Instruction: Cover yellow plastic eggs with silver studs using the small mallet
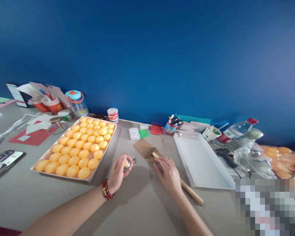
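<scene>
My left hand (117, 170), with a red beaded bracelet at its wrist, is closed around a small shiny round metal piece (127, 164) with something yellowish at its face. Just right of it, a few tiny metal bits (134, 160) lie on the table. My right hand (169, 173) is over the wooden handle of a hammer (193, 194), its fingers curled on the handle near the head. The hammer's head rests on a brown piece of card (142, 148). How firmly the right fingers grip is partly hidden.
A shallow box (90, 178) of orange balls stands left, an open white tray (208, 164) right. Along the blue wall are white small boxes (134, 133), a red paper square (156, 130), a pen cup (169, 128) with scissors, and a plastic bottle (236, 130).
</scene>
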A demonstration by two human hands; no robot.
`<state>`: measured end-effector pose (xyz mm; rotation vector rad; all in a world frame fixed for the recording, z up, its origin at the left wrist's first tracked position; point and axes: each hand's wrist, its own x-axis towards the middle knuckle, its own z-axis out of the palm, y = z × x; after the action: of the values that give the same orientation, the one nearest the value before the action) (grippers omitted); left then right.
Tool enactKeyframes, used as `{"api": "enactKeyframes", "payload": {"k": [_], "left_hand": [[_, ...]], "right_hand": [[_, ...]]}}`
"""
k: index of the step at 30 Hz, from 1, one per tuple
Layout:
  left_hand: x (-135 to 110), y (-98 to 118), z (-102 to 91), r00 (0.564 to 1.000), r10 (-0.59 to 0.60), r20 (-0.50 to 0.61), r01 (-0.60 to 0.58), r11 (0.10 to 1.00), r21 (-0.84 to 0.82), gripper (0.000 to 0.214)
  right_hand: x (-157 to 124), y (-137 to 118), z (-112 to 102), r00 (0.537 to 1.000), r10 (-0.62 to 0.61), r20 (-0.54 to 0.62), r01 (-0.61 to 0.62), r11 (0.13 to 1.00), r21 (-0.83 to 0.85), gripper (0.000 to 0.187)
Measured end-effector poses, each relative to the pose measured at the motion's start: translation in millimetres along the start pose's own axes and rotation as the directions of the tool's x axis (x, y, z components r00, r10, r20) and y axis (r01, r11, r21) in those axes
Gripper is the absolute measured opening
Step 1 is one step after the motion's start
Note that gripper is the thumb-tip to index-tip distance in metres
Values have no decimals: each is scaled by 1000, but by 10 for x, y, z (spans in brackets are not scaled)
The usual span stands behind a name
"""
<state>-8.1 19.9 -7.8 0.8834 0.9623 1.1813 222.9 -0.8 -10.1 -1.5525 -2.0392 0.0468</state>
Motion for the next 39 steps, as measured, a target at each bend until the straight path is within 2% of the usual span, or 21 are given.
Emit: {"api": "enactKeyframes", "payload": {"k": [2,4,7,12,17,22,28,30,31,33,35,39], "left_hand": [[12,-9,6,1000,18,-24,-19,999,-44,48],[25,-16,9,998,58,-27,-61,993,-98,47],[43,-23,9,994,109,-18,-111,982,-150,38],[57,-37,7,993,122,6,-117,967,-228,27],[59,-61,11,991,130,19,-122,964,-237,28],[49,-69,12,992,121,21,-113,969,-222,26],[25,-71,22,997,68,40,-58,975,-213,28],[18,-72,31,997,50,65,-35,977,-212,33],[13,-72,36,996,45,83,-26,977,-213,34],[1,-72,46,991,39,125,-10,974,-225,34],[-19,-69,58,982,28,188,19,970,-242,32],[-75,-57,77,953,-29,303,99,971,-217,29]], "right_hand": [[13,-124,44,996,-29,86,19,993,115,17],[50,-249,93,979,-21,201,-18,982,189,16],[163,-403,172,953,29,301,-87,980,180,17],[379,-542,328,952,97,291,-123,990,73,10],[427,-626,416,954,117,277,-138,989,57,7],[407,-632,410,957,133,259,-172,976,136,10],[378,-457,333,946,169,277,-262,902,343,7],[350,-403,297,930,192,312,-323,833,449,4],[334,-385,275,917,212,339,-372,764,527,5],[298,-369,219,877,262,402,-478,555,681,17],[262,-375,153,833,306,461,-548,336,766,28],[187,-397,55,772,344,535,-596,97,797,36]]}}
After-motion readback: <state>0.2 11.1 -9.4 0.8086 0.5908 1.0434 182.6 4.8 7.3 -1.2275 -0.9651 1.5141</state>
